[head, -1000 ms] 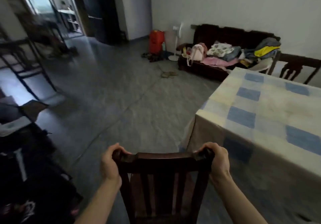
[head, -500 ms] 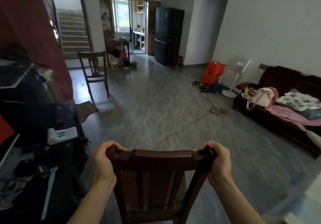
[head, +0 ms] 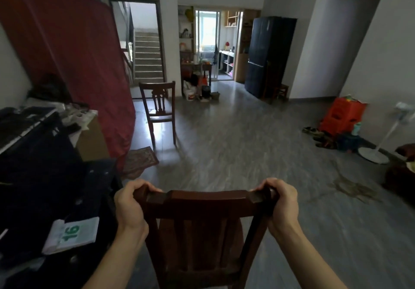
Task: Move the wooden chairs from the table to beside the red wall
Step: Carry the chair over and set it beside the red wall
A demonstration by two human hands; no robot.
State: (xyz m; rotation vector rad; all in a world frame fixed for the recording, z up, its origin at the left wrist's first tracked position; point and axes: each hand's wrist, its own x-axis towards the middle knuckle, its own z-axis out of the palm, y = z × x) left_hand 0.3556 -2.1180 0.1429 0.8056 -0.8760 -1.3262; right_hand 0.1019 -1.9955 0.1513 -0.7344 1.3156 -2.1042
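A dark wooden chair [head: 202, 226] is right in front of me, seen from behind its back. My left hand [head: 130, 205] grips the left end of its top rail and my right hand [head: 281, 203] grips the right end. The red wall [head: 74, 64] runs along the left side of the room. A second wooden chair [head: 159, 109] stands on the floor beside the red wall's far end, near the stairway door. The table is out of view.
A dark, cluttered unit [head: 40, 172] with a "16" tag [head: 71, 232] crowds my left. A small mat [head: 141, 158] lies by the red wall. At the right stand red crates [head: 343, 113], shoes and a white fan [head: 381, 138]. A black fridge [head: 269, 55] is at the back.
The view has swung left, away from the checked table and sofa toward the red wall and the second chair. Both hands have kept their grip on the chair's top rail.
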